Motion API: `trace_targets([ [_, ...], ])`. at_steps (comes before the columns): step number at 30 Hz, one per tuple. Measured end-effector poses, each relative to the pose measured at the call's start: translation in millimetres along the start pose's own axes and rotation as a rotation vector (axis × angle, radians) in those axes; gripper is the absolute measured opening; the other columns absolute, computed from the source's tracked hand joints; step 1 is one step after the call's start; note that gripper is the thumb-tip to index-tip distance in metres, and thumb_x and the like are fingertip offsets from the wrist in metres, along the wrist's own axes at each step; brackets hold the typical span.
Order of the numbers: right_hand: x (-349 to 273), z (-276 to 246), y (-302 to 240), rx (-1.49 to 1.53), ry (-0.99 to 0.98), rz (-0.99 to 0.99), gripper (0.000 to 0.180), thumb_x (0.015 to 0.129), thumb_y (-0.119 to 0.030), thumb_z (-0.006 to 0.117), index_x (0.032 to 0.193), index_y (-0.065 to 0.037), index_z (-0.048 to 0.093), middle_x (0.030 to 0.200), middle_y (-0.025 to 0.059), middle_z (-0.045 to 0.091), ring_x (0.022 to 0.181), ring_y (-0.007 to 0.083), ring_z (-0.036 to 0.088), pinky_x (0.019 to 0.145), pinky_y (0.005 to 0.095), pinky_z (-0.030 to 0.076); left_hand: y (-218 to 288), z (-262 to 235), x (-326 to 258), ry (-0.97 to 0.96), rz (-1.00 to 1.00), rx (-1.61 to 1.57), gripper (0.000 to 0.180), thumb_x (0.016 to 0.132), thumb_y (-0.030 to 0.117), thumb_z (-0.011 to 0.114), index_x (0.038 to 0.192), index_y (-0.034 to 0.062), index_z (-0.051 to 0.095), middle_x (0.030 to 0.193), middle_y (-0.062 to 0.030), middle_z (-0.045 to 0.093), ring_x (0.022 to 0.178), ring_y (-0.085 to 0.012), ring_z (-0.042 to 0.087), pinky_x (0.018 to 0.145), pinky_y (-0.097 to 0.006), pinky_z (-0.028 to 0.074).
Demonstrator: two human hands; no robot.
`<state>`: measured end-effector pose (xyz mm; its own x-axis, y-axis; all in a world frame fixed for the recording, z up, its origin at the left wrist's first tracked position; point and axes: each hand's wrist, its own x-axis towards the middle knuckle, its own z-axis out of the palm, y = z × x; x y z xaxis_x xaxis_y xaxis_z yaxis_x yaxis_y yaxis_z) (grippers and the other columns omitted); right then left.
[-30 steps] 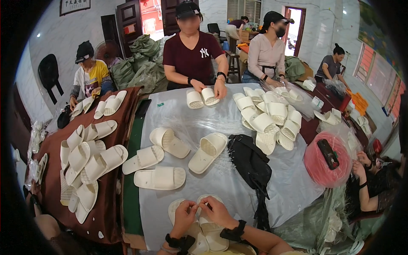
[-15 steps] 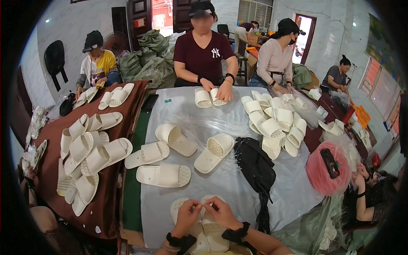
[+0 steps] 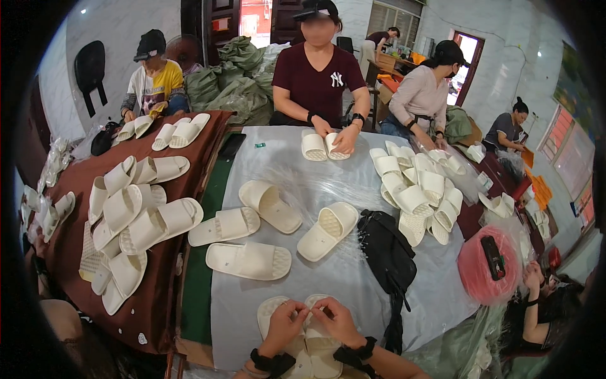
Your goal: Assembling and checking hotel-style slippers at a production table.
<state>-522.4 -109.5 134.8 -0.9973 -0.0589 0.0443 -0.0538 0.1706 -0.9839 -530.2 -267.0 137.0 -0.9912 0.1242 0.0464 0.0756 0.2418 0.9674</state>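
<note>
Between your fingertips, at the near edge of the table (image 3: 353, 189), both hands pinch at something small over the pair of cream slippers (image 3: 297, 335); your left hand (image 3: 285, 325) and right hand (image 3: 334, 322) have the fingers drawn narrow and meeting at the middle, but what they nip is too small to tell. The pair lies side by side right under your palms, soles down, toes away from you. It looks like moulded foam: probably light, springy rather than stiff, and not fragile, so a grip across the strap or along the sole edge should hold. Just beyond your fingers lie loose single slippers (image 3: 249, 260) on clear plastic sheeting (image 3: 391, 297) that may slide. To the right of your right hand sits a black bag (image 3: 391, 259); farther out, a heap of slippers (image 3: 416, 192).
</note>
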Motion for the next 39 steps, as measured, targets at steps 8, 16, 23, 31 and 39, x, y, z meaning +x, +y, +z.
trace_targets([
  [8, 0, -1, -1, 0.099, 0.006, 0.058, 0.013, 0.085, -0.012, 0.06, 0.092, -0.002, 0.056, 0.078, 0.0016, 0.055, 0.062, 0.0056, 0.048, 0.056, 0.0216, 0.041, 1, 0, 2, -0.004, 0.03, 0.02, 0.012, 0.079, 0.013, 0.064, 0.083, 0.0026, 0.061, 0.072, -0.0069, 0.056, 0.059, -0.0177, 0.049, 0.054, -0.028, 0.039],
  [16, 3, -2, -6, 0.01, -0.024, 0.009, 0.014, 0.086, -0.013, 0.059, 0.093, -0.002, 0.055, 0.078, 0.0027, 0.055, 0.063, 0.0076, 0.049, 0.057, 0.0224, 0.042, -7, 1, 4, 0.013, 0.018, 0.009, 0.014, 0.079, 0.017, 0.064, 0.084, 0.0043, 0.062, 0.07, -0.0062, 0.056, 0.06, -0.0172, 0.05, 0.054, -0.028, 0.04],
  [23, -3, -1, -14, 0.007, -0.023, -0.002, 0.012, 0.086, -0.011, 0.058, 0.095, -0.003, 0.056, 0.084, 0.0015, 0.055, 0.069, 0.0069, 0.051, 0.062, 0.0217, 0.043, 2, -1, 0, 0.016, 0.021, 0.109, 0.014, 0.078, 0.017, 0.065, 0.085, 0.0046, 0.063, 0.069, -0.0045, 0.056, 0.058, -0.0143, 0.048, 0.054, -0.026, 0.04],
  [31, -3, 1, -6, 0.009, -0.047, -0.046, 0.012, 0.089, -0.014, 0.055, 0.095, -0.004, 0.055, 0.08, 0.0029, 0.055, 0.069, 0.0099, 0.053, 0.06, 0.0239, 0.043, -1, 6, -2, 0.064, 0.074, 0.069, 0.014, 0.082, 0.016, 0.058, 0.082, 0.0015, 0.06, 0.07, -0.0091, 0.057, 0.062, -0.0181, 0.053, 0.058, -0.03, 0.043],
  [39, -2, 5, 7, 0.164, 0.018, -0.01, 0.011, 0.091, -0.014, 0.051, 0.091, -0.003, 0.051, 0.072, 0.003, 0.051, 0.064, 0.01, 0.051, 0.058, 0.0244, 0.042, -1, 5, -2, 0.012, 0.059, 0.033, 0.013, 0.083, 0.014, 0.058, 0.087, 0.0014, 0.058, 0.072, -0.0072, 0.055, 0.065, -0.0149, 0.05, 0.059, -0.027, 0.042],
])
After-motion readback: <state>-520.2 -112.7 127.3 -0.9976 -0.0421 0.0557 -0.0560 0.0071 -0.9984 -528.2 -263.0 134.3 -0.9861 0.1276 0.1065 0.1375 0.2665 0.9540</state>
